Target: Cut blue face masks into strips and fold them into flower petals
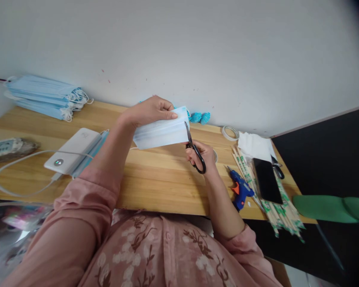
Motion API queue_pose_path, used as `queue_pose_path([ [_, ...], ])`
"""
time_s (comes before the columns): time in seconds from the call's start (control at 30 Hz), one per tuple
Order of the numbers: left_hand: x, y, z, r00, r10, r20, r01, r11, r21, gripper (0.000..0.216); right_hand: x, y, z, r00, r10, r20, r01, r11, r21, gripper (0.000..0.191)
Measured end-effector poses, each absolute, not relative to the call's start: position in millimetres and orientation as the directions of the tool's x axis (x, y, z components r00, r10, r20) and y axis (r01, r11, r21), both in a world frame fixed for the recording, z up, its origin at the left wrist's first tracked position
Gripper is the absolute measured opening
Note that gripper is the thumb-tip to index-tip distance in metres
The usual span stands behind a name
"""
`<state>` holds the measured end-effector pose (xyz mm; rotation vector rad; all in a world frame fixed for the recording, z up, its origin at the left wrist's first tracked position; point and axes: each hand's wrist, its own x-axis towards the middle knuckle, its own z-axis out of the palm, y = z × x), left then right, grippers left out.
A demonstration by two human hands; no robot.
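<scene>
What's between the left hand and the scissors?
The light blue mask, in the head view: left hand grips its top edge; scissors, in the right hand, are at its right end.

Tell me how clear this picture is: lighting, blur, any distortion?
In the head view, light is soft, with faint shadows on the wooden table; same head view, the left sleeve looks stretched near the edge, the upper-right corner is dark, lower-left clutter is blurred, and the pleated face mask looks slightly washed out.
</scene>
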<state>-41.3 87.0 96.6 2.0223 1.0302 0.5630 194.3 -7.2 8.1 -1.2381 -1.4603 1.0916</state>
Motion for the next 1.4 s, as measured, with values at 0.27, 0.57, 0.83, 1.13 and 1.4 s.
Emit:
queue_pose_path([
  [0.27,-41,83,101,0.563,0.826,0.014,0.464,-0.331,0.822,0.032,200,-5,4,-0.238,0.96,0.151,0.205,0.201,-0.958,0.052],
  [0.57,-36,84,96,0.602,0.798,0.002,0.424,-0.322,0.847,0.027,202,-3,6,-0.286,0.945,0.159,0.263,0.237,-0.935,0.064],
  [0.83,-33,84,93,0.621,0.783,0.025,0.404,-0.348,0.846,0.029,203,-1,1,-0.265,0.948,0.176,0.253,0.245,-0.936,0.063],
  [1.13,-31,86,91,0.664,0.748,0.017,0.429,-0.4,0.81,0.041,198,-5,7,-0.22,0.968,0.12,0.244,0.174,-0.954,0.059],
  [1.4,-27,86,90,0.632,0.774,-0.033,0.513,-0.386,0.766,0.037,198,-4,12,-0.248,0.959,0.135,0.247,0.197,-0.949,0.061],
])
